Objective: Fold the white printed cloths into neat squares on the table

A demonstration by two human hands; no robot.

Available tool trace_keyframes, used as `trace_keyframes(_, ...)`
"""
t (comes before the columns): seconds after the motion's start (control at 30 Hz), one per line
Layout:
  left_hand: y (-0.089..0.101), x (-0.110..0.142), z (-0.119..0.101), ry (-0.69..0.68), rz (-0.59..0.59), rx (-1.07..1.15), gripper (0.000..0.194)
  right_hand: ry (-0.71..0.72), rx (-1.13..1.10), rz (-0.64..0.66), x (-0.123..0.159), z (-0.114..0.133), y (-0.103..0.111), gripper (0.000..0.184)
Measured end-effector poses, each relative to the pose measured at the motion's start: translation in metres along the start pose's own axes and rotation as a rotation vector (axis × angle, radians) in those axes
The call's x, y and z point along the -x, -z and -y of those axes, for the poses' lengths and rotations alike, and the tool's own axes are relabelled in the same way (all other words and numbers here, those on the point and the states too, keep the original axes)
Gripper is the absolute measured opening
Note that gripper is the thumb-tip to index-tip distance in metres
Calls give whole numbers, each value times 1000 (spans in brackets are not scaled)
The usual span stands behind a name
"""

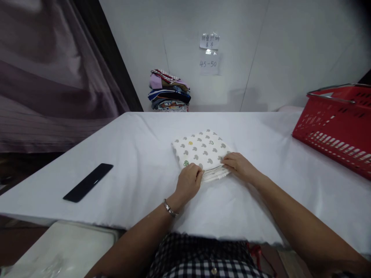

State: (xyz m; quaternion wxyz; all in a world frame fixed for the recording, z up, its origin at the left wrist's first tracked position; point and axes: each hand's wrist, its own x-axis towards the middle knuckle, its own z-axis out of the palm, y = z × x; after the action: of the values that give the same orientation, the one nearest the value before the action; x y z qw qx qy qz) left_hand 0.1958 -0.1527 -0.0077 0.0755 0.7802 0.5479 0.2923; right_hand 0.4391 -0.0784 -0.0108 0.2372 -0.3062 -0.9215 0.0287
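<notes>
A folded white cloth [199, 148] with a grey mushroom print lies on the white-covered table [139, 185] in front of me. A few of its printed mushrooms are yellow or green. My left hand [189, 179] pinches the near left corner, fingers closed on the edge. At the near right corner, my right hand [239, 166] grips the edge, its thumb underneath and fingers on top. Between the hands, several stacked layers show along the near edge, slightly uneven.
A black flat object [88, 182], perhaps a phone, lies on the left. Beyond the table's far edge rises a pile of folded clothes [169, 92] against the wall. A red plastic basket [336, 131] stands at the right. Two paper notes [209, 63] are on the wall.
</notes>
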Motion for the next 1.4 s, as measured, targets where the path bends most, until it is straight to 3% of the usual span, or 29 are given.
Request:
trace_keyframes(0.33, 2, 2, 0, -59, 69, -71, 12, -2, -40, 9, -1, 4, 11, 26)
trace_keyframes(0.57, 3, 6, 3, -129, 58, -151, 7, -34, 8, -20, 2, 7, 7, 23)
trace_keyframes(0.77, 3, 8, 1, -224, 94, -231, 16, -72, -108, 104, -2, 14, 15, 25)
trace_keyframes(0.87, 3, 8, -2, -213, 110, -226, 17, -189, -231, 108, -9, 13, 20, 32)
trace_keyframes(0.97, 3, 10, -3, -220, 111, -199, 19, -399, -229, -61, -21, -7, 15, 33)
trace_keyframes(1.03, 3, 11, -2, -217, 103, -160, 20, -610, -182, -123, -30, -26, 8, 32)
trace_keyframes(1.17, 2, 13, 0, -191, 78, -83, 24, -998, -378, 64, -45, -51, 2, 63)
trace_keyframes(1.3, 0, 13, 2, -196, 62, -61, 26, -1069, -656, 228, -58, -46, 8, 65)
trace_keyframes(1.4, -1, 12, 3, -187, 50, -32, 29, -1113, -697, 329, -64, -38, 10, 57)
